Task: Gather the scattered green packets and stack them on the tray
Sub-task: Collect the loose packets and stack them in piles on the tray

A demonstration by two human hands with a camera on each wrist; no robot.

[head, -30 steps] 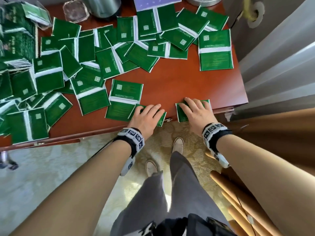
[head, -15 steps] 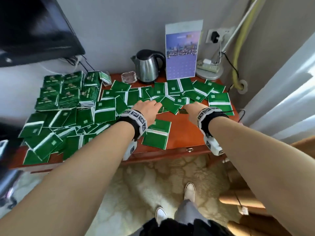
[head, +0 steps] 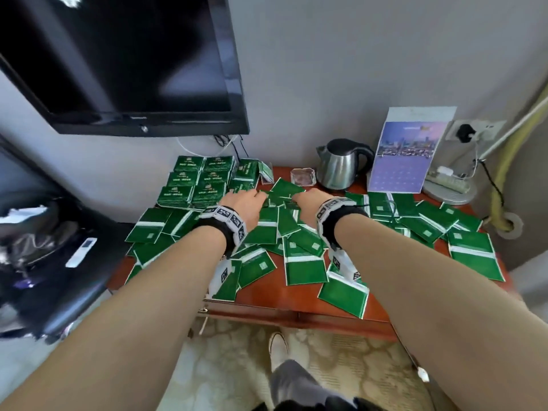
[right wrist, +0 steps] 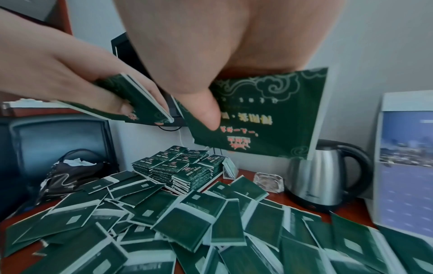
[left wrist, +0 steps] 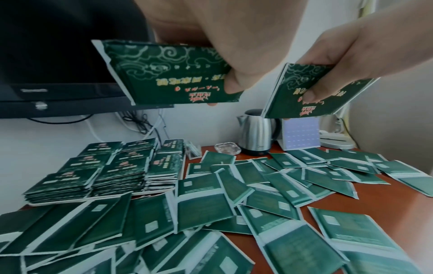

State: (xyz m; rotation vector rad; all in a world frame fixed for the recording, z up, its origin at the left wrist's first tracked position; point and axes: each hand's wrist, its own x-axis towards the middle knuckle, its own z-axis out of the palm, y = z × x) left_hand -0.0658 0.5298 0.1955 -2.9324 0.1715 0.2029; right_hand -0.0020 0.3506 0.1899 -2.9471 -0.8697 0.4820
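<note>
Red-brown table (head: 268,295) under scattered packets (head: 305,269)

Packets (left wrist: 178,74) dark green — pale cloud swirls, gold and red lettering; backs at six o'clock white-banded; table (head: 296,295) red-brown.

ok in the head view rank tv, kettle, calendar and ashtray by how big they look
1. tv, by far the largest, though it hangs nearer the camera
2. calendar
3. kettle, close to the calendar but a bit smaller
4. ashtray, smallest
</note>
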